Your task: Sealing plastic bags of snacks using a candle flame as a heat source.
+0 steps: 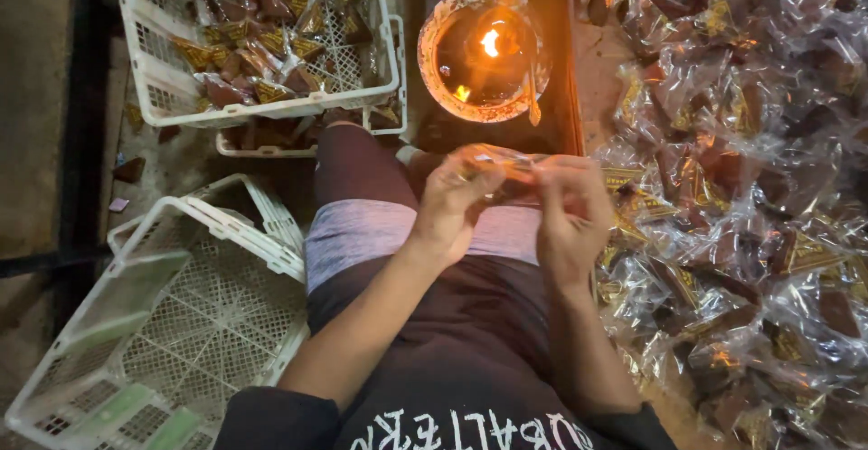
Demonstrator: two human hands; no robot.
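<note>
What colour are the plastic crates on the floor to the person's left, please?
White, both the near crate and the far crate with wrapped packets; the head view shows them.

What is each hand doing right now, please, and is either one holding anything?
Left hand: fingers closed on one end of a clear plastic packet.
Right hand: fingers closed on the packet's other end, near the flame bowl.

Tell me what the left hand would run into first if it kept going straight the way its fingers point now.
The left hand points up and a little right, pinching a clear plastic packet with the right hand. Beyond the packet, the first thing in that line looks to be the lit oil lamp bowl, though depth is unclear from above.
</note>
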